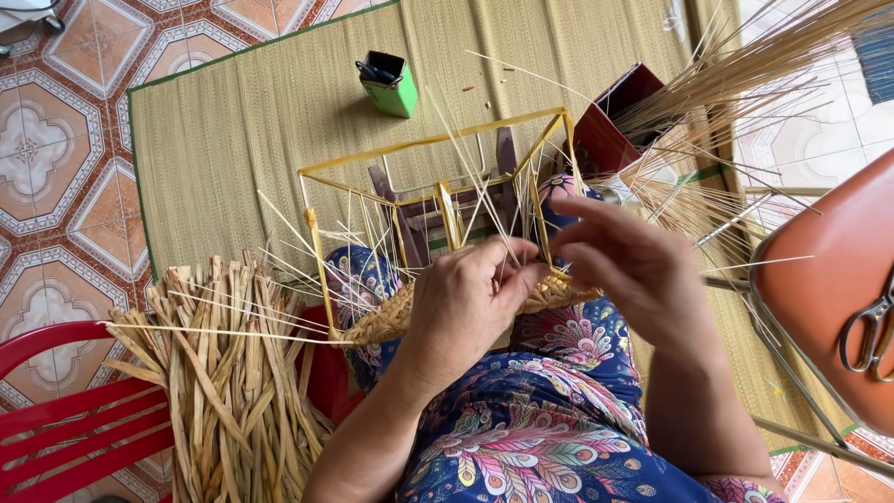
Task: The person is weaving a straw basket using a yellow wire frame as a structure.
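Half-woven basket (391, 321) on a yellow wire frame (438, 177), sitting in the lap. Left hand (466, 303) pinching a strand at the woven rim, right hand (633, 265) loose, fingers spread just beside. Dried straw bundle (223, 373) left, thin sticks (745, 74) upper right, green cup (389, 84) on the mat (233, 130).

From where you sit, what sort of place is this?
Probably a home floor used for basket weaving: a woven mat over patterned tiles, a bundle of dried straw strips, and a half-woven basket on a yellow frame.
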